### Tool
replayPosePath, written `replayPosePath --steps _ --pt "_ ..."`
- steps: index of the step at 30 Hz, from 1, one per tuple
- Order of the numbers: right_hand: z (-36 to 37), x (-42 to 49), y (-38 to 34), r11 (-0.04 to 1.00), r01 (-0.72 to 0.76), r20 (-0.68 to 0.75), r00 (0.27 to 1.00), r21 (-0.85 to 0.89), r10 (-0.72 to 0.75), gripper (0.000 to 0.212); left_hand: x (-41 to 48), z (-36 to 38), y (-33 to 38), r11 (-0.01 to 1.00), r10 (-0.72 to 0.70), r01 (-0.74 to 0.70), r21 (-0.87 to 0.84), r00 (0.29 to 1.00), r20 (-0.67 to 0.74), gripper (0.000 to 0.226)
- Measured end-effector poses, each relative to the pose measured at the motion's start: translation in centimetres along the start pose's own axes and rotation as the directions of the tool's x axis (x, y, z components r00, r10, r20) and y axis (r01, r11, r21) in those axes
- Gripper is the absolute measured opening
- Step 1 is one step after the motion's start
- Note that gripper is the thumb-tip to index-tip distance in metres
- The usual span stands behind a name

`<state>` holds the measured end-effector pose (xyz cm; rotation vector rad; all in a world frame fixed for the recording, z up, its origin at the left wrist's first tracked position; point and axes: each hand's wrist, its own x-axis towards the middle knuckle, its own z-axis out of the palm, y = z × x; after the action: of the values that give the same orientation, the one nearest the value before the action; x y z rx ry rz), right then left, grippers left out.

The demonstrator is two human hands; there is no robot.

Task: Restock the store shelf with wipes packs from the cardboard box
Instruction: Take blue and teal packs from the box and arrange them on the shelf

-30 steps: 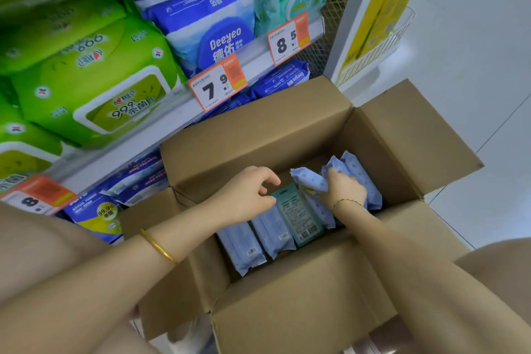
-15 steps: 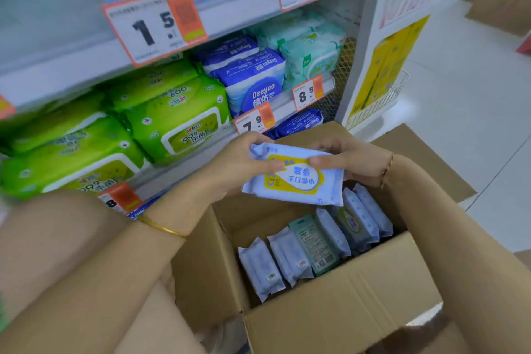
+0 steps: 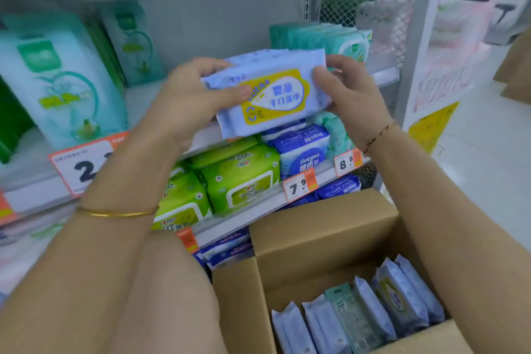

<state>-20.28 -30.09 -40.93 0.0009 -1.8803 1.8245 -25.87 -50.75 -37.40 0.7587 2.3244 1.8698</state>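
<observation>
Pack (image 3: 270, 95) is held level at the shelf (image 3: 140, 98) front edge, left grip (image 3: 198, 95) and right grip (image 3: 350, 89) curled round its ends, probably for sliding in flat.

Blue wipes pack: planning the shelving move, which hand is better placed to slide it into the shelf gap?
Probably left: the left hand grips the blue wipes pack before the bare shelf gap, while the right hand is in front of mint packs.

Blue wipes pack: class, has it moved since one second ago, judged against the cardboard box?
Yes. The pack has risen out of the box; left hand and right hand now hold it high, by the upper shelf.
</observation>
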Motion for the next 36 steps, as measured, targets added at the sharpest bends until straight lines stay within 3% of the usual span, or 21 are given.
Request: replayPosePath --steps 3,5,7,10,13,16,19,22,28,30,32,34,36 --pt "2.7 2.6 0.1 0.969 0.121 -0.151 0.976 -0.217 -0.156 0.022 2.6 -2.8 2.4 0.988 0.150 -0.151 0.007 0.971 -0.185 0.033" --pt "4.1 4.2 0.7 0.813 0.226 -0.057 0.951 -0.537 -0.303 0.036 4.6 -3.8 3.2 0.961 0.275 -0.265 0.075 0.924 -0.265 0.032" --pt "5.4 5.3 1.1 0.603 0.268 0.063 0.939 -0.751 -0.339 0.044 6.6 -4.0 3.3 0.937 0.346 -0.304 0.172 0.878 -0.330 0.033" --pt "7.0 5.9 1.5 0.437 0.278 0.140 0.937 -0.855 -0.321 0.048 9.3 -4.1 1.7 0.920 0.375 -0.288 0.264 0.841 -0.389 0.041" --pt "7.6 5.6 2.3 0.378 0.234 0.136 0.953 -0.896 -0.269 0.044 11.4 -4.3 -0.2 0.936 0.332 -0.249 0.251 0.862 -0.384 0.047" --pt "7.8 5.3 2.9 0.372 0.244 0.131 0.943 -0.896 -0.305 0.042 12.8 -4.2 -2.2 0.964 0.192 -0.115 0.239 0.925 -0.327 0.045" --pt "7.8 5.3 3.1 0.368 0.232 0.120 0.946 -0.900 -0.302 0.041 13.4 -4.3 -4.0 0.994 -0.027 0.039 0.102 0.993 -0.114 0.044" --pt "7.9 5.3 3.1 0.376 0.232 0.112 0.943 -0.897 -0.315 0.040 13.4 -4.2 -4.7 0.992 -0.128 0.127 0.013 0.988 0.085 0.027" --pt "7.9 5.2 3.4 0.357 0.227 0.120 0.947 -0.906 -0.297 0.043 12.3 -4.8 -4.5 0.942 -0.262 0.297 -0.158 0.942 0.212 0.039" --pt "7.9 5.1 3.1 0.359 0.219 0.123 0.954 -0.907 -0.272 0.045 11.7 -4.8 -3.8 0.938 -0.291 0.316 -0.142 0.941 0.171 0.043" --pt "7.8 4.9 2.8 0.375 0.220 0.127 0.958 -0.900 -0.257 0.049 11.1 -4.5 -2.8 0.960 -0.266 0.261 -0.103 0.964 -0.032 0.046" --pt "7.2 4.4 2.7 0.434 0.242 0.105 0.943 -0.868 -0.317 0.055 9.8 -3.5 -1.9 0.996 -0.091 0.085 -0.032 0.939 -0.331 0.050" --pt "5.8 3.2 2.8 0.513 0.260 0.020 0.904 -0.818 -0.427 0.054 6.6 -1.4 -0.8 0.982 0.183 -0.178 0.057 0.861 -0.475 0.050"
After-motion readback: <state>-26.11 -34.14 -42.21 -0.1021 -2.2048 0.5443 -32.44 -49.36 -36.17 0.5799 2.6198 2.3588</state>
